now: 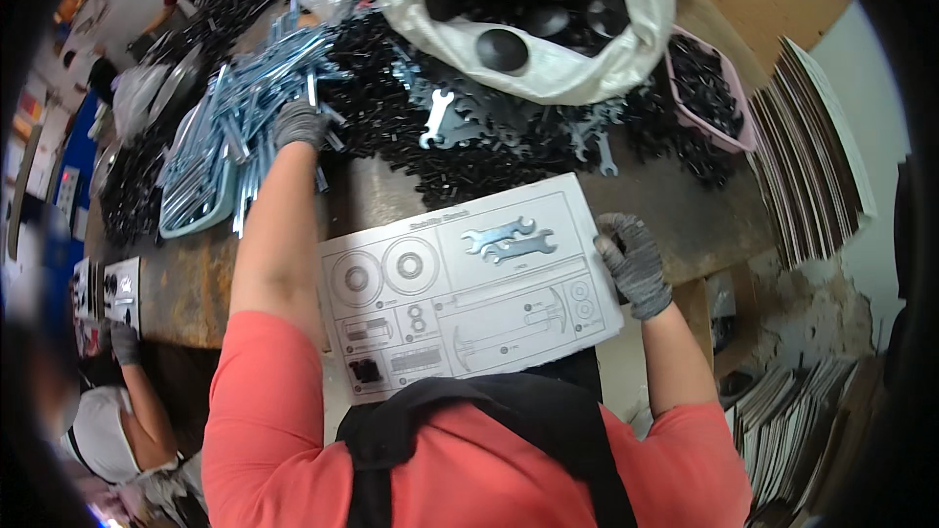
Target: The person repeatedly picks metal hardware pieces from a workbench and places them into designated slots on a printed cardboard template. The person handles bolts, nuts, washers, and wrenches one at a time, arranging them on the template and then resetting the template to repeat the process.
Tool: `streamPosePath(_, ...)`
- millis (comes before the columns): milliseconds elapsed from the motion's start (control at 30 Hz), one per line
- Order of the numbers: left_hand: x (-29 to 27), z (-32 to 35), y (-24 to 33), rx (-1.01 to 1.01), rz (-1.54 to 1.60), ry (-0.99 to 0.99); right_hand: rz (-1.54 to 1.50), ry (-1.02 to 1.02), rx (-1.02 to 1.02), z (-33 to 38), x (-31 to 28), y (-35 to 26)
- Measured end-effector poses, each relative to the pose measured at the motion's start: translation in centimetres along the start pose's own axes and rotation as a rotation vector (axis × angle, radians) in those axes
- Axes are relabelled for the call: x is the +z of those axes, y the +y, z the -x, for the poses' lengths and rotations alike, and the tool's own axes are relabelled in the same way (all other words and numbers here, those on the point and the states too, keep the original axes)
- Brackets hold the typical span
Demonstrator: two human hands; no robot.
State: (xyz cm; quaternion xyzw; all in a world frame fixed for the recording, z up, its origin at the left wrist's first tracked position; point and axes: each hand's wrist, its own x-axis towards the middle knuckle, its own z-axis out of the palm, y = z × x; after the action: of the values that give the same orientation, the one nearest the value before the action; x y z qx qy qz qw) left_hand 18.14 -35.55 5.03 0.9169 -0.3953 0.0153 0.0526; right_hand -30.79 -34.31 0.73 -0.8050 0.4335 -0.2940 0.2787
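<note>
Person seen from above in a coral-red shirt with black straps, both hands in grey knitted gloves, working at a worn, dark brown surface (704,225). At the centre of the frame, tilted slightly, lies a white rectangular card printed with grey line drawings of parts (469,291). Two silver open-ended wrenches (523,246) rest on its upper right area, side by side, and a small black part (366,371) sits at its lower left corner.

The right hand (634,266), right of centre, is at the card's right edge, its thumb overlapping the border and its fingers bent; whether they pinch the card, I cannot tell. The left hand (300,125) reaches into the upper left, touching a tangled heap of shiny silver metal rods (259,73); its fingers look curled, but their grip is hidden. Part of the heap fills a pale blue plastic tray (201,224).

Small black parts (391,132) spread across the upper middle, with loose silver wrenches among them. Behind stands an open white woven sack (548,83) containing round black discs (502,50). At upper right, a pink basket (745,129) holds more black pieces, beside a stack of flat sheets (812,156). A co-worker's gloved hand (124,343) shows at lower left.
</note>
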Motion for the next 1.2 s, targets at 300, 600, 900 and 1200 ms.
streamPosePath(300,1.5,-2.5,-1.0,-0.094,0.088,0.073,0.475,0.265,0.131,-6.6,-6.7,13.3)
streamPosePath(600,4.3,10.8,-2.2,0.084,1.114,0.031,0.771,-0.152,0.519,-13.1,-2.7,8.3)
streamPosePath(900,-1.4,25.8,6.7,1.048,0.090,-0.273,0.746,-0.266,0.509,-13.6,-3.5,10.7)
streamPosePath(1200,-1.2,25.4,4.7,0.837,0.306,-0.447,-0.079,-0.211,0.360,-6.2,-6.8,7.4)
